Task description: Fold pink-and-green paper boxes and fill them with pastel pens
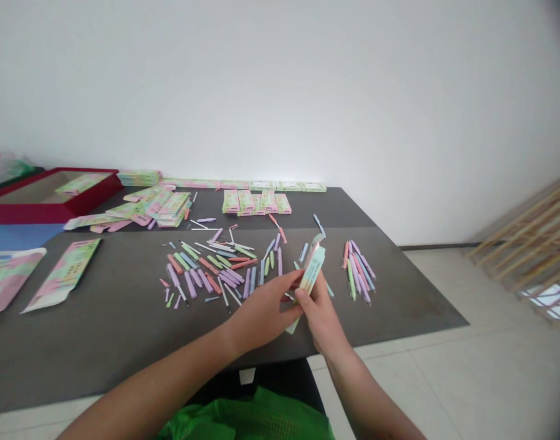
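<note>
A small pastel cardboard box [312, 269] is held up over the table's front part, its top flap standing open. My left hand [271, 308] grips it from the left side. On the other side my right hand [319, 305] has its thumb pressed on the box's face. Whatever lies inside the box is hidden. To the left of my hands spread loose pen parts [197, 278]: coloured barrels, caps and white refills. A bundle of assembled-looking pens [359, 272] in red, green, purple and blue rests to the right.
Flat boxes [147, 208] are heaped at the back left, beside a red open tray [55, 211]. Filled-looking boxes [257, 201] stand in a group at the back, with a row [261, 184] along the wall. Flattened packs [66, 272] lie at left on the dark table [124, 342].
</note>
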Motion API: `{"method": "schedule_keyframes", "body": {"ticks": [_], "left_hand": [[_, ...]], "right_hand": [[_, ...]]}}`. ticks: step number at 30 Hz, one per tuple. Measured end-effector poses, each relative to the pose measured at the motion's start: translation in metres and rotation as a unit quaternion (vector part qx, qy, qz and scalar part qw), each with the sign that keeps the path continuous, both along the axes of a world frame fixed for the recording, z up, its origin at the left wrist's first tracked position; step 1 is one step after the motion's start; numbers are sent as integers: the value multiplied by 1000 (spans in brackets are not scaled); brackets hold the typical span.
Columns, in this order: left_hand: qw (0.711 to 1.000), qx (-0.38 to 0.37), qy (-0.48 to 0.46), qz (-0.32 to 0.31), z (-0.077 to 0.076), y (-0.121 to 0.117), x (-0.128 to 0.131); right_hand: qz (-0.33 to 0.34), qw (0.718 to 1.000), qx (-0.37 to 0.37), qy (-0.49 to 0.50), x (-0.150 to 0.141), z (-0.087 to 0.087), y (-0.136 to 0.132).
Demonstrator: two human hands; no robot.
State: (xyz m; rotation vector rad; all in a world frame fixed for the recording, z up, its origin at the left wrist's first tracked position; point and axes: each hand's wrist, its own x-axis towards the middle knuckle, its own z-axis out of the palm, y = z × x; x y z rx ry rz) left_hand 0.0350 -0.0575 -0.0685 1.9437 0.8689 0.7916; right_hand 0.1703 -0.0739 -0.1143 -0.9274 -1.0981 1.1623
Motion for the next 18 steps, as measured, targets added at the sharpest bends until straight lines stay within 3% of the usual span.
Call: {"method": "schedule_keyframes", "body": {"ticks": [3,5,6,7,8,9,11,14,18], "left_hand": [[999,-24,-7,27,-6,3,5],[997,-58,-38,44,-12,10,1],[994,-77,-61,55,-15,15,-2],[989,-95,-90,70,-18,21,-7],[983,-111,-121,87,-20,26,-12],[975,-123,-153,106,-23,31,-18],[956,-140,-213,147,-28,40,-31],[924,-174,-274,203,-36,48,-45],[895,-210,-312,242,-45,52,-50]], "right_hand": [[56,998,28,-28,11,-4,-7],[31,995,31,-88,30,-6,-8],[-15,989,22,-146,44,-7,-7],[-73,974,5,-214,62,-7,-4],[-147,942,-10,-302,83,-7,-1],[-228,889,-40,-396,106,-7,3],[-295,842,-91,-442,151,-8,10],[-309,798,-148,-496,193,-14,12],[-252,783,-159,-546,178,-27,0]]}}
